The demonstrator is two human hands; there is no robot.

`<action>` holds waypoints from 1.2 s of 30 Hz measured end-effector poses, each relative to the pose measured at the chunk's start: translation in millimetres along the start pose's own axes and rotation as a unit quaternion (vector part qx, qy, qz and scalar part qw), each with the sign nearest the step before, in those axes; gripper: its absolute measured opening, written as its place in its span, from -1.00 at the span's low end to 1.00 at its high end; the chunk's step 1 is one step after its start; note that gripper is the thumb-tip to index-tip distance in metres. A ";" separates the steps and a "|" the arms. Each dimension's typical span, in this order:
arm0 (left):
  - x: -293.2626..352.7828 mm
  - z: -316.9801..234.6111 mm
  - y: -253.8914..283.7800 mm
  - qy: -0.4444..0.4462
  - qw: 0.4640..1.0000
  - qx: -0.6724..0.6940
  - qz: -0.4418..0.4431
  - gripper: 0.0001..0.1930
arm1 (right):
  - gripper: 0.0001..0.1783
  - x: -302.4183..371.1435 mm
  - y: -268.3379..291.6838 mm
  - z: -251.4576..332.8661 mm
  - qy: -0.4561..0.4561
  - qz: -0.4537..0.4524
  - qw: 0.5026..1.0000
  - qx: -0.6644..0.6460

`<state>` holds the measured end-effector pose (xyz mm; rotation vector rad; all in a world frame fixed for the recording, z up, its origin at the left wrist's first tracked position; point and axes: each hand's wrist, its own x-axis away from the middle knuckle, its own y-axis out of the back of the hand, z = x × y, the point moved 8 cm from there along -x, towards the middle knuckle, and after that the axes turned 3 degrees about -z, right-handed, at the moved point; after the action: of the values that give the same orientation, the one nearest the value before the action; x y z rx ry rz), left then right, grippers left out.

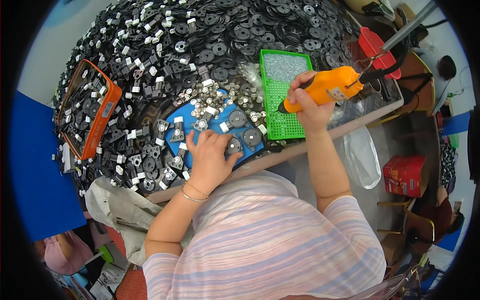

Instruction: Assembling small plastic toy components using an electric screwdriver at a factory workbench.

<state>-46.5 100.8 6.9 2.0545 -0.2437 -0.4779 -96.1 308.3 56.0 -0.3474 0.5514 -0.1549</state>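
My right hand (311, 107) is wrapped round an orange electric screwdriver (332, 85), held up over a green tray with its dark tip pointing left. On a blue mat (187, 116), my left hand (210, 154) curls palm down, thumb and index finger on either side of a round black plastic part (233, 145). Its fingertips are partly hidden. Close by are two more black disc parts (237, 118) and several black brackets with white tips (178, 129). Small silver round metal pieces (205, 95) are heaped at the mat's far edge.
The green tray (285, 131) holds many small metal pieces in its far section. A huge pile of black parts (220, 40) covers the far table. At left stands an orange-rimmed box (102, 117) of parts; a red scoop (371, 42) lies right. The screwdriver hangs from a metal arm (410, 25).
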 end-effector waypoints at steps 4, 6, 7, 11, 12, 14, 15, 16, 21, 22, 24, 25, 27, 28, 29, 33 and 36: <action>-0.2 -1.1 1.0 0.000 1.000 -0.019 0.000 -0.58 | -0.73 0.0 -1.4 -1.3 0.005 0.007 1.000 0.013; -0.8 -2.3 3.3 -0.003 1.000 -0.028 -0.001 -0.58 | -0.73 0.7 -2.0 -3.3 -0.003 0.009 1.000 0.001; -2.0 -3.0 4.0 -0.004 1.000 -0.020 0.005 -0.57 | -0.73 0.9 -2.2 -4.5 -0.009 0.011 1.000 -0.009; -17.1 -0.5 15.6 -0.028 0.999 -0.008 -0.026 -0.57 | -0.74 -0.1 -1.3 -4.1 -0.006 0.016 1.000 0.005; -26.4 0.6 20.5 -0.035 0.998 -0.018 -0.041 -0.58 | -0.74 -0.8 -1.4 -1.3 -0.005 0.019 1.000 0.002; -50.0 10.2 22.0 -0.044 0.998 -0.013 -0.053 -0.61 | -0.74 -1.2 0.4 8.0 0.012 0.010 1.000 -0.010; -62.8 14.8 23.7 -0.049 0.995 -0.035 -0.077 -0.63 | -0.72 -0.1 1.8 10.3 0.020 0.007 1.000 -0.019; -77.2 21.5 20.0 -0.045 0.994 -0.052 -0.080 -0.64 | -0.71 0.8 1.9 14.8 0.028 -0.002 0.999 -0.038; -143.7 46.0 -13.2 -0.029 0.980 -0.189 -0.064 -0.63 | -0.69 6.0 5.5 35.4 0.054 0.007 0.996 -0.066; -151.4 48.5 -18.4 -0.028 0.976 -0.208 -0.056 -0.64 | -0.69 7.3 8.4 38.3 0.060 0.009 0.996 -0.066; -161.5 50.9 -27.5 -0.029 0.974 -0.223 -0.032 -0.64 | -0.71 11.6 13.6 42.8 0.055 0.008 0.996 -0.077; -166.0 54.2 -31.4 -0.022 0.974 -0.225 -0.019 -0.64 | -0.71 12.2 15.7 45.0 0.053 0.009 0.995 -0.078; -171.8 55.8 -33.9 -0.016 0.972 -0.235 0.015 -0.65 | -0.71 15.1 23.2 50.7 0.070 -0.007 0.996 -0.050; -170.4 58.1 -31.3 -0.012 0.971 -0.237 0.017 -0.65 | -0.71 16.2 24.0 52.6 0.062 -0.016 0.997 -0.049; -170.4 55.0 -25.9 -0.019 0.977 -0.213 0.013 -0.64 | -0.71 15.7 25.1 52.9 0.059 -0.016 0.997 -0.051; -154.9 51.0 5.3 -0.047 0.999 0.004 0.003 -0.60 | -0.71 16.0 22.1 51.9 0.063 -0.007 0.996 -0.068; -124.3 47.1 25.8 -0.062 0.992 0.092 0.052 -0.60 | -0.72 16.2 15.3 47.1 0.050 0.009 0.997 -0.060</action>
<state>-178.4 95.7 37.2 2.1814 -0.4832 -0.5351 -56.4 331.9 80.0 -0.4535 0.6639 -0.1227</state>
